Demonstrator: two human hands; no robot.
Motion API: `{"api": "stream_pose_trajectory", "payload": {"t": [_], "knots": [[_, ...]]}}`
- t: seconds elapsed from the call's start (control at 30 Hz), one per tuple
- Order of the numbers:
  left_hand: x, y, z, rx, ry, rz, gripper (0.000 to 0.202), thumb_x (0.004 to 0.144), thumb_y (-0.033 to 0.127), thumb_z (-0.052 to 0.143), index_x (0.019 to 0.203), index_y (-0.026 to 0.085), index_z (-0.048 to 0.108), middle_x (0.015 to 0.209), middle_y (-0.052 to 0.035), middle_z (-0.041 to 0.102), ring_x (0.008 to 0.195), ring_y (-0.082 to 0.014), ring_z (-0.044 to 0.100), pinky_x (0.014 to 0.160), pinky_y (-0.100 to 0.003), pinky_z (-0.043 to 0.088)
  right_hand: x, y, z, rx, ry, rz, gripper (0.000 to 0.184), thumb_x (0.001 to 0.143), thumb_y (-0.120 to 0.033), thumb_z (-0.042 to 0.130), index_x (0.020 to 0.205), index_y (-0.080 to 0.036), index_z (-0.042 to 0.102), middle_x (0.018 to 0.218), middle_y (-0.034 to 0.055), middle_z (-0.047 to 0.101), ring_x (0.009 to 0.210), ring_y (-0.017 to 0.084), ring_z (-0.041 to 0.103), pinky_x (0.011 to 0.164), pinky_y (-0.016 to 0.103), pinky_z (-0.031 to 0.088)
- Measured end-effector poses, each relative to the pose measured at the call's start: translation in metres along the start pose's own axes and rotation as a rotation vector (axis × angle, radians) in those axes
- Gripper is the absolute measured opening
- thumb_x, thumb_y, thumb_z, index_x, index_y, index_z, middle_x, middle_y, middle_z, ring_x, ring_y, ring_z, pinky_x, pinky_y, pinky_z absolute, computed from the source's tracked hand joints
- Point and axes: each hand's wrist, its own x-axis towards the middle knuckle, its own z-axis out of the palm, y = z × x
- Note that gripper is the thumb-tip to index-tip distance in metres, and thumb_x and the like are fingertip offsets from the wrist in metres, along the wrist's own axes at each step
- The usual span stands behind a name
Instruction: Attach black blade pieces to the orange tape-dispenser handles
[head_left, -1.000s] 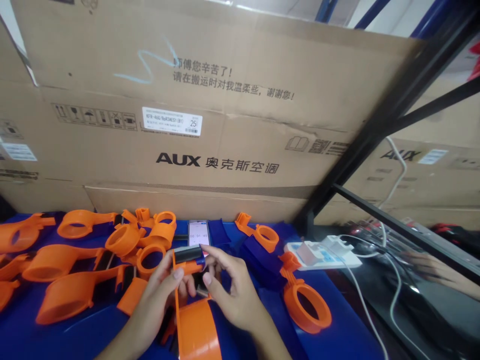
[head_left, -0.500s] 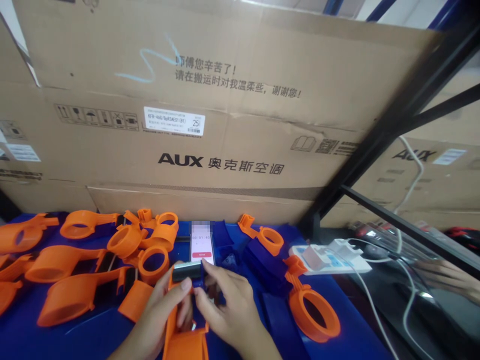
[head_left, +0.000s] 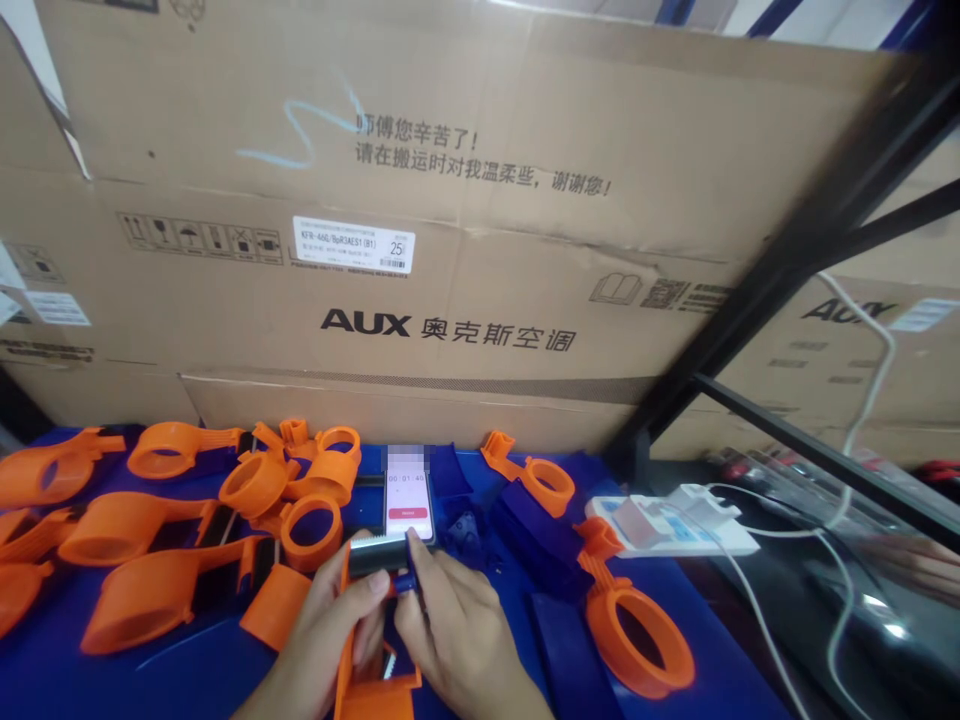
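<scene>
An orange tape dispenser (head_left: pixel 379 700) with a serrated metal edge and a black strip (head_left: pixel 379 556) is held upright in front of me. My left hand (head_left: pixel 330 610) is closed around its left side, thumb on the front below the black strip. My right hand (head_left: pixel 465 630) pinches a small dark blue part (head_left: pixel 406 583) against the dispenser's right side, its index finger along the end of the black strip. My right fingers partly hide that blue part. Just beyond the hands lies a phone (head_left: pixel 407 498) showing a timer.
Several orange tape dispensers (head_left: pixel 142 597) lie at the left, two more (head_left: pixel 637 640) at the right. Dark blue curved pieces (head_left: pixel 536 530) lie between. A white power strip (head_left: pixel 675 525) with cables and a black rack post border the right; cardboard boxes (head_left: pixel 450 250) stand behind. Another person's hand (head_left: pixel 919 565) shows far right.
My right thumb and fingers have shifted and curled around the blue part, which now shows more clearly beside the black strip. My left hand keeps its hold. The view has moved slightly.
</scene>
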Motion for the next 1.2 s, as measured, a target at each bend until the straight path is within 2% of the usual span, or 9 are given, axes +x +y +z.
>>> {"api": "stream_pose_trajectory", "payload": {"t": [0.17, 0.27, 0.43, 0.53, 0.67, 0.8, 0.87, 1.0, 1.2], "knots": [[-0.005, 0.003, 0.008, -0.026, 0.015, 0.032, 0.036, 0.083, 0.050, 0.079, 0.077, 0.020, 0.060, 0.039, 0.0100, 0.043, 0.036, -0.0068, 0.032, 0.043, -0.020, 0.027, -0.003, 0.000, 0.003, -0.001, -0.003, 0.011, 0.056, 0.100, -0.012, 0.047, 0.156, -0.009, 0.040, 0.077, 0.0105, 0.074, 0.064, 0.025, 0.070, 0.055, 0.037, 0.062], [-0.005, 0.004, 0.008, -0.060, 0.023, 0.049, 0.037, 0.083, 0.048, 0.079, 0.073, 0.020, 0.058, 0.040, 0.0082, 0.045, 0.039, -0.0077, 0.036, 0.045, -0.020, 0.030, -0.003, 0.002, 0.005, 0.082, 0.005, 0.054, 0.055, 0.100, -0.013, 0.049, 0.155, -0.010, 0.041, 0.082, 0.0112, 0.074, 0.069, 0.024, 0.070, 0.061, 0.037, 0.063], [-0.004, 0.011, 0.007, -0.111, 0.075, -0.011, 0.046, 0.085, 0.050, 0.077, 0.060, 0.017, 0.056, 0.047, 0.0012, 0.056, 0.045, -0.0106, 0.050, 0.050, -0.023, 0.040, 0.010, 0.010, -0.003, 0.263, -0.122, 0.084, 0.053, 0.099, -0.017, 0.051, 0.152, -0.015, 0.046, 0.079, 0.0067, 0.070, 0.068, 0.021, 0.064, 0.061, 0.034, 0.060], [-0.005, 0.019, 0.010, -0.233, 0.134, -0.055, 0.031, 0.075, 0.039, 0.088, 0.077, 0.017, 0.067, 0.064, 0.0000, 0.068, 0.057, -0.0135, 0.062, 0.059, -0.024, 0.050, 0.016, 0.015, -0.010, 0.262, -0.180, 0.061, 0.054, 0.098, -0.015, 0.047, 0.152, -0.017, 0.047, 0.084, 0.0085, 0.071, 0.072, 0.022, 0.064, 0.062, 0.035, 0.059], [-0.008, 0.026, 0.016, -0.273, 0.124, -0.065, 0.030, 0.071, 0.030, 0.092, 0.088, 0.018, 0.071, 0.074, -0.0013, 0.073, 0.068, -0.0169, 0.069, 0.067, -0.027, 0.055, 0.014, 0.018, -0.009, 0.205, -0.169, 0.040, 0.055, 0.097, -0.013, 0.047, 0.152, -0.018, 0.047, 0.093, 0.0099, 0.073, 0.073, 0.022, 0.064, 0.063, 0.035, 0.059], [-0.009, 0.026, 0.017, -0.247, 0.108, -0.056, 0.027, 0.077, 0.033, 0.088, 0.095, 0.020, 0.073, 0.079, -0.0004, 0.073, 0.068, -0.0153, 0.067, 0.067, -0.026, 0.054, 0.011, 0.018, -0.005, 0.173, -0.130, 0.023, 0.057, 0.096, -0.011, 0.047, 0.153, -0.018, 0.045, 0.089, 0.0080, 0.073, 0.070, 0.020, 0.064, 0.062, 0.034, 0.059], [-0.007, 0.025, 0.016, -0.236, 0.095, -0.057, 0.023, 0.080, 0.036, 0.086, 0.087, 0.019, 0.071, 0.071, 0.0020, 0.068, 0.061, -0.0124, 0.062, 0.062, -0.024, 0.050, 0.010, 0.017, -0.003, 0.150, -0.139, 0.028, 0.061, 0.095, -0.010, 0.046, 0.155, -0.017, 0.042, 0.085, 0.0072, 0.072, 0.067, 0.020, 0.063, 0.062, 0.033, 0.059], [-0.001, 0.024, 0.010, -0.126, 0.042, -0.061, 0.034, 0.083, 0.041, 0.082, 0.068, 0.017, 0.062, 0.058, 0.0027, 0.059, 0.054, -0.0109, 0.052, 0.056, -0.022, 0.042, 0.007, 0.015, 0.001, 0.094, -0.166, 0.047, 0.066, 0.092, -0.009, 0.045, 0.158, -0.014, 0.038, 0.083, 0.0067, 0.072, 0.065, 0.019, 0.065, 0.061, 0.032, 0.060], [-0.002, 0.029, 0.012, -0.088, -0.018, -0.059, 0.043, 0.089, 0.043, 0.073, 0.059, 0.017, 0.057, 0.053, 0.0017, 0.055, 0.051, -0.0110, 0.049, 0.055, -0.022, 0.040, -0.004, 0.011, 0.009, 0.043, -0.159, 0.035, 0.067, 0.095, -0.012, 0.045, 0.160, -0.011, 0.032, 0.079, 0.0059, 0.073, 0.063, 0.020, 0.068, 0.062, 0.031, 0.061]]}}
